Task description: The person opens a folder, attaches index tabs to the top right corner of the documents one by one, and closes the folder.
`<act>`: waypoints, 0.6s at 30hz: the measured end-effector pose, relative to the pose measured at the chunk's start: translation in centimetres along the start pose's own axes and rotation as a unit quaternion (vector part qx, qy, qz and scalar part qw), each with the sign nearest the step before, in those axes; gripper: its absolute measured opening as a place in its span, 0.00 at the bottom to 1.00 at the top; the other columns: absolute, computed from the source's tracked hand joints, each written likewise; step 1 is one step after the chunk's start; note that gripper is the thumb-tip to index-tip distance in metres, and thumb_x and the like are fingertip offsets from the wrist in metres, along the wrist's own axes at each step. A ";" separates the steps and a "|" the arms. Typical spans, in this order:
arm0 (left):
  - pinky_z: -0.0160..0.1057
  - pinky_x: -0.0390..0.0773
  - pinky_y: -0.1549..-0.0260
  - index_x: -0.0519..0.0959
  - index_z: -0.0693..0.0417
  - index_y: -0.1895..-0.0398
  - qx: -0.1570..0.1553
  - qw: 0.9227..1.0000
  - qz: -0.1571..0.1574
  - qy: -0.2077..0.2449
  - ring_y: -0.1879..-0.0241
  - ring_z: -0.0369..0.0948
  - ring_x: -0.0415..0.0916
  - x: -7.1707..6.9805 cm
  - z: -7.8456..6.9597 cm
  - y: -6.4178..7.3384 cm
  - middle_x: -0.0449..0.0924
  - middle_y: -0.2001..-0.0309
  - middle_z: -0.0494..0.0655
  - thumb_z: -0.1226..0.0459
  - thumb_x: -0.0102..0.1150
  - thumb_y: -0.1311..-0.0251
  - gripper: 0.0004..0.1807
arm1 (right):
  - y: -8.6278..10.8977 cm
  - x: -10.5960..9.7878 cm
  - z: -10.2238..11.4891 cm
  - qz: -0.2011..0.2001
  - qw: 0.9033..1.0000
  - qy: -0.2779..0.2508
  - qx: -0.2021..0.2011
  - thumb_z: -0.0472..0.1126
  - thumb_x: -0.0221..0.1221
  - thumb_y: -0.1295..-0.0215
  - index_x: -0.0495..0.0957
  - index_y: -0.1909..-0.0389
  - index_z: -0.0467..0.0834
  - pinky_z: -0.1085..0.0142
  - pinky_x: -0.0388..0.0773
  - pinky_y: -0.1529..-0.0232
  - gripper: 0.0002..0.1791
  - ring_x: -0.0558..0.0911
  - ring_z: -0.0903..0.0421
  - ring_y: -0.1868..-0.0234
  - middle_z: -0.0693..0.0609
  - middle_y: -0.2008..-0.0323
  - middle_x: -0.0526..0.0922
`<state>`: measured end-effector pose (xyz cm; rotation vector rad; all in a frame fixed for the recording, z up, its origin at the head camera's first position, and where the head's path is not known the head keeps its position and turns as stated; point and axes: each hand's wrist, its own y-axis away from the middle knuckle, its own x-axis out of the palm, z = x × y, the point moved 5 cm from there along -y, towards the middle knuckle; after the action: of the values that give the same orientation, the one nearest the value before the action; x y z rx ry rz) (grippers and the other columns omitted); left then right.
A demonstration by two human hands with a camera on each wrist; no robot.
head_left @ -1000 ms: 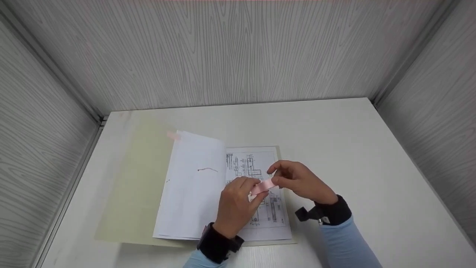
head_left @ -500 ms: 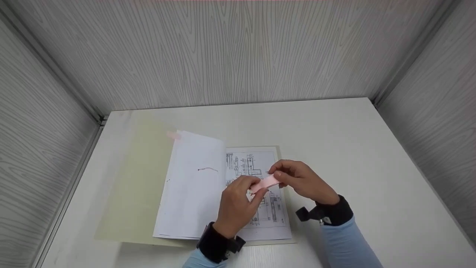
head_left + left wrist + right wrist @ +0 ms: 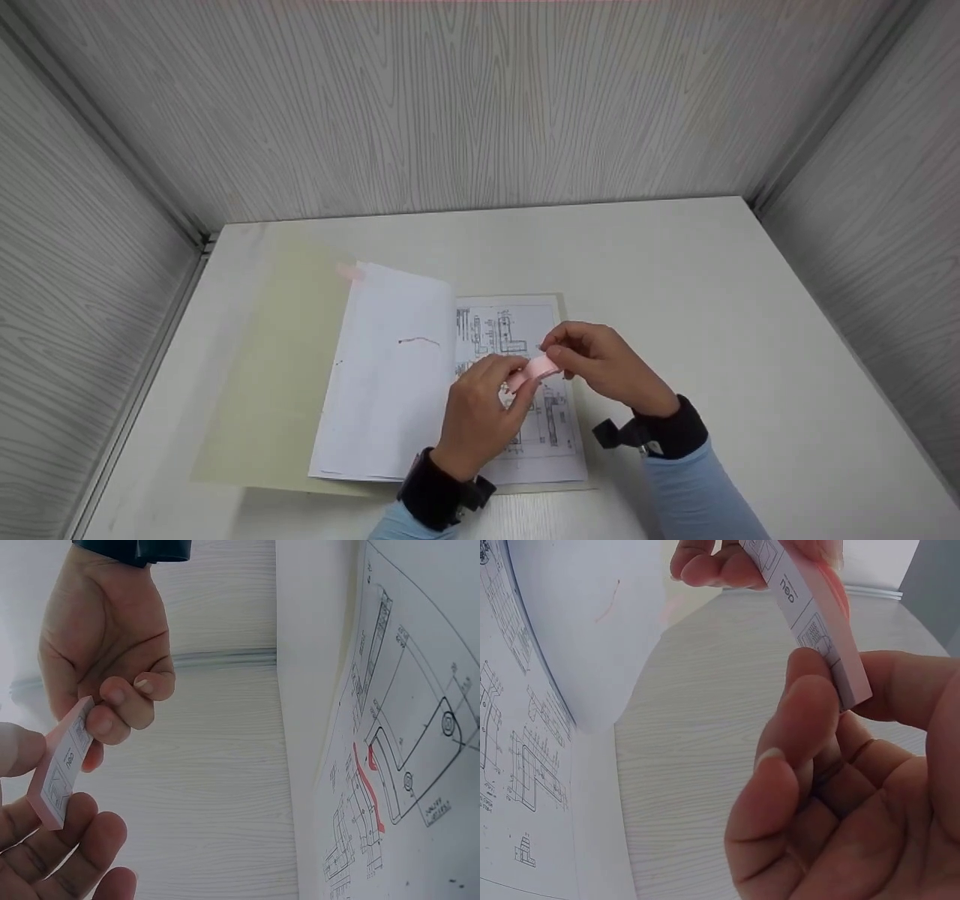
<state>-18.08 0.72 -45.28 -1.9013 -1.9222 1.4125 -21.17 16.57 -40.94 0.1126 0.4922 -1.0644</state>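
Note:
A small pink pad of sticky notes [image 3: 538,368] is held over the right page of an open folder, between both hands. My left hand [image 3: 481,409] pinches its left end between thumb and fingers. At the other end, my right hand [image 3: 613,367] grips it with thumb and forefinger. The printed backing of the sticky-note pad [image 3: 64,761] shows in the left wrist view. Seen from the right wrist, the sticky-note pad [image 3: 817,619] bows slightly. Under the hands lies a sheet with technical drawings [image 3: 547,442].
The folder's pale green cover [image 3: 262,397] is spread to the left on the white table [image 3: 675,262]. A turned white page [image 3: 382,375] stands partly raised, with a pink sticky flag [image 3: 349,273] at its upper corner. Grey wood-grain panels [image 3: 480,105] enclose the table.
The sticky-note pad has tipped and bowed a little between the fingers. My right hand's thumb has shifted slightly onto its upper face. Folder and pages have stayed put.

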 end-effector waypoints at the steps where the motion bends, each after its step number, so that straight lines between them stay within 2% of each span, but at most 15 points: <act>1: 0.33 0.78 0.68 0.81 0.53 0.58 -0.003 1.000 -0.001 0.008 0.67 0.33 0.76 0.0 0.0 0.0 0.81 0.65 0.41 0.55 0.59 0.36 0.12 | 0.0 0.0 0.0 0.000 1.000 -0.002 -0.002 0.33 0.53 0.30 0.78 0.60 0.35 0.68 0.76 0.71 0.06 0.75 0.41 0.73 0.46 0.71 0.79; 5: 0.33 0.78 0.67 0.80 0.53 0.57 -0.012 0.999 -0.002 0.031 0.67 0.33 0.75 -0.1 0.0 0.0 0.81 0.65 0.40 0.56 0.58 0.35 0.12 | 0.1 -0.1 0.2 0.000 1.000 -0.016 -0.007 0.33 0.52 0.29 0.78 0.60 0.35 0.67 0.76 0.70 0.07 0.76 0.46 0.73 0.47 0.70 0.79; 8: 0.31 0.77 0.66 0.80 0.53 0.57 -0.015 0.999 -0.002 0.041 0.67 0.35 0.76 -0.1 -0.1 -0.1 0.80 0.65 0.39 0.56 0.57 0.35 0.11 | 0.3 -0.2 0.5 -0.001 1.000 -0.020 -0.008 0.33 0.52 0.29 0.77 0.60 0.35 0.66 0.76 0.69 0.07 0.76 0.47 0.72 0.46 0.70 0.79; 12: 0.34 0.78 0.65 0.80 0.53 0.56 -0.021 0.998 -0.001 0.060 0.67 0.39 0.77 -0.1 -0.2 -0.1 0.80 0.65 0.39 0.56 0.57 0.34 0.11 | 0.3 -0.4 0.4 -0.001 1.000 -0.020 -0.010 0.33 0.52 0.29 0.77 0.59 0.35 0.63 0.77 0.68 0.07 0.76 0.49 0.71 0.47 0.69 0.79; 18: 0.34 0.78 0.64 0.80 0.53 0.56 -0.024 0.997 -0.012 0.077 0.65 0.34 0.75 -0.2 -0.2 -0.1 0.80 0.65 0.39 0.58 0.57 0.34 0.11 | 0.2 -0.7 -2.0 -0.002 1.000 -0.024 -0.003 0.36 0.51 0.28 0.77 0.55 0.38 0.59 0.79 0.67 0.09 0.77 0.52 0.70 0.48 0.68 0.80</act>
<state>-17.95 0.67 -44.95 -1.9388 -1.9160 1.1847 -21.88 17.87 -42.44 0.0816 0.4529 -1.0679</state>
